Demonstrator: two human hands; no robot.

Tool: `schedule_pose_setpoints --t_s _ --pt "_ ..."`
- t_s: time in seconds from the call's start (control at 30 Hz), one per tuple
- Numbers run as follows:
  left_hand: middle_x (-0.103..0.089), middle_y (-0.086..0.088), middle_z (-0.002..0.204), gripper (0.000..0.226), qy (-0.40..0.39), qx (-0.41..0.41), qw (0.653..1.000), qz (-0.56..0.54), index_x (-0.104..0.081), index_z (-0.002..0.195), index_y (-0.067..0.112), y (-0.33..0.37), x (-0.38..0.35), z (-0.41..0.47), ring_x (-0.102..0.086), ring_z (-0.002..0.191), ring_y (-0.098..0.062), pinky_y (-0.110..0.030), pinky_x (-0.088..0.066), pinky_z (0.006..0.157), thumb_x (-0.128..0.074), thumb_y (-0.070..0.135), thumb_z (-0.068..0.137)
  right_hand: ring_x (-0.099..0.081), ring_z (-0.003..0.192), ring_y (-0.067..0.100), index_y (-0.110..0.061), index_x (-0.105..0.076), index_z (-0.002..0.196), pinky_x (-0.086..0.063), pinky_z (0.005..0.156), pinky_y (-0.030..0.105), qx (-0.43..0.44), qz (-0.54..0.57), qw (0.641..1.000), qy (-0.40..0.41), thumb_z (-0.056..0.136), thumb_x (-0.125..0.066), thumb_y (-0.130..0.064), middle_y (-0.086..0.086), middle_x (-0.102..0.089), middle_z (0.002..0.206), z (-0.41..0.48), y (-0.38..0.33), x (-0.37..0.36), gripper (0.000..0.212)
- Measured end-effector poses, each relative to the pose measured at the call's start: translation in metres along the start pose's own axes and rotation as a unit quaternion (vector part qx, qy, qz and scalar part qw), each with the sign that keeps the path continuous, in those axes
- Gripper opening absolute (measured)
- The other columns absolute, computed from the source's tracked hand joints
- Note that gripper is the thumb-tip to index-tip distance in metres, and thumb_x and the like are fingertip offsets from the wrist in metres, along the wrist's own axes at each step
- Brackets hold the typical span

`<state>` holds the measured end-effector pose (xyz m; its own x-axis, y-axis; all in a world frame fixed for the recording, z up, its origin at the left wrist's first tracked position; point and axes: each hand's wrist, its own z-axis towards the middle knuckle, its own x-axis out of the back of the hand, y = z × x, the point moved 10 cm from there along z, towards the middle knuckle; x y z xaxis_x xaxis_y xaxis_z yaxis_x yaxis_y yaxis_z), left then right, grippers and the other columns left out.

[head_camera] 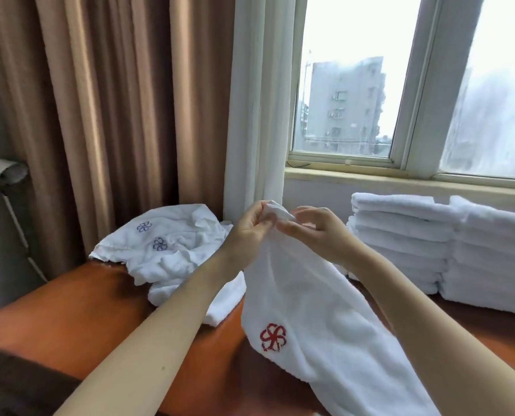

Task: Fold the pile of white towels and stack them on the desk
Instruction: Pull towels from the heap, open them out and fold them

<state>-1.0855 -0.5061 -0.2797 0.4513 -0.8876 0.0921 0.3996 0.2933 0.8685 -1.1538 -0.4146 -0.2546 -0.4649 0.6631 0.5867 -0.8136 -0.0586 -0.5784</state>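
Note:
A white towel with a red flower emblem [316, 319] hangs from both my hands above the orange-brown desk [79, 310]. My left hand [247, 232] pinches its top corner, and my right hand [319, 232] pinches the same bunched edge right beside it. The towel drapes down toward the lower right. A crumpled pile of unfolded white towels with blue emblems [166, 244] lies on the desk behind my left forearm. Two stacks of folded white towels [400, 238] [493, 259] stand at the right under the window sill.
Brown curtains [100, 115] and a white sheer curtain [256, 115] hang behind the desk. A window [355, 85] with a sill runs along the back right. A grey wall fitting with a cord [7, 172] is at the far left.

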Motion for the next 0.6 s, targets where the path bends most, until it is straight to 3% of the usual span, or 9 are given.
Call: schedule_pose_setpoints --t_s 0.07,0.1,0.17,0.2,0.33,0.47,0.6 --pt "-0.067 0.003 0.092 0.018 -0.002 -0.002 1.000 -0.022 -0.063 0.102 0.016 0.009 -0.004 0.007 -0.062 0.092 -0.013 -0.032 -0.050 0.091 -0.046 0.018 0.105 -0.029 0.055 0.006 -0.022 -0.047 0.051 -0.023 0.051 0.021 -0.011 0.022 1.000 0.006 0.092 -0.067 -0.038 -0.010 -0.032 0.060 0.000 -0.007 0.010 0.049" --pt "-0.066 -0.001 0.093 0.018 -0.001 0.004 0.999 -0.039 -0.063 0.103 0.014 0.011 -0.005 0.011 -0.062 0.091 -0.016 -0.034 -0.051 0.090 -0.046 0.019 0.105 -0.032 0.057 0.007 -0.018 -0.050 0.052 -0.025 0.054 0.022 -0.017 0.031 0.999 0.008 0.090 -0.066 -0.041 -0.008 -0.034 0.063 0.000 -0.008 0.014 0.047" --pt "-0.065 -0.006 0.095 0.017 0.009 0.015 0.998 -0.068 -0.063 0.106 0.014 0.017 -0.004 0.021 -0.061 0.091 -0.019 -0.036 -0.052 0.087 -0.047 0.021 0.105 -0.039 0.063 0.009 0.005 -0.058 0.066 -0.031 0.060 0.025 -0.021 0.044 0.999 0.013 0.085 -0.064 -0.045 -0.005 -0.041 0.073 0.001 -0.013 0.026 0.054" --pt "-0.065 -0.007 0.096 0.017 0.020 0.015 0.997 -0.075 -0.064 0.107 0.014 0.021 -0.002 0.027 -0.061 0.091 -0.020 -0.034 -0.052 0.085 -0.048 0.022 0.104 -0.039 0.063 0.008 0.009 -0.056 0.067 -0.031 0.060 0.023 -0.023 0.046 0.998 0.020 0.085 -0.065 -0.043 -0.009 -0.041 0.073 0.001 -0.015 0.033 0.056" --pt "-0.063 -0.009 0.096 0.022 0.036 0.008 0.996 -0.083 -0.062 0.113 0.009 0.034 0.001 0.055 -0.059 0.088 -0.022 -0.031 -0.054 0.078 -0.048 0.025 0.105 -0.030 0.059 0.009 0.000 -0.042 0.057 -0.024 0.055 0.022 -0.020 0.013 0.999 0.035 0.082 -0.064 -0.048 -0.013 -0.032 0.064 -0.004 -0.021 0.058 0.058" --pt "-0.065 -0.003 0.092 0.016 0.087 0.027 0.992 -0.084 -0.064 0.102 0.020 0.028 0.003 0.078 -0.061 0.089 -0.020 -0.042 -0.053 0.090 -0.048 0.024 0.105 -0.025 0.056 0.007 -0.025 -0.038 0.049 -0.020 0.052 0.021 -0.038 -0.013 0.997 0.065 0.087 -0.064 -0.046 -0.008 -0.028 0.062 -0.017 -0.010 0.076 0.050" --pt "-0.063 -0.005 0.093 0.020 0.137 0.059 0.985 -0.092 -0.063 0.112 0.013 0.011 0.008 0.092 -0.060 0.088 -0.022 -0.044 -0.054 0.086 -0.047 0.023 0.104 -0.024 0.057 0.008 -0.018 -0.041 0.056 -0.018 0.051 0.023 -0.072 -0.023 0.996 0.051 0.082 -0.068 -0.056 -0.008 -0.025 0.063 -0.039 0.012 0.079 0.054"
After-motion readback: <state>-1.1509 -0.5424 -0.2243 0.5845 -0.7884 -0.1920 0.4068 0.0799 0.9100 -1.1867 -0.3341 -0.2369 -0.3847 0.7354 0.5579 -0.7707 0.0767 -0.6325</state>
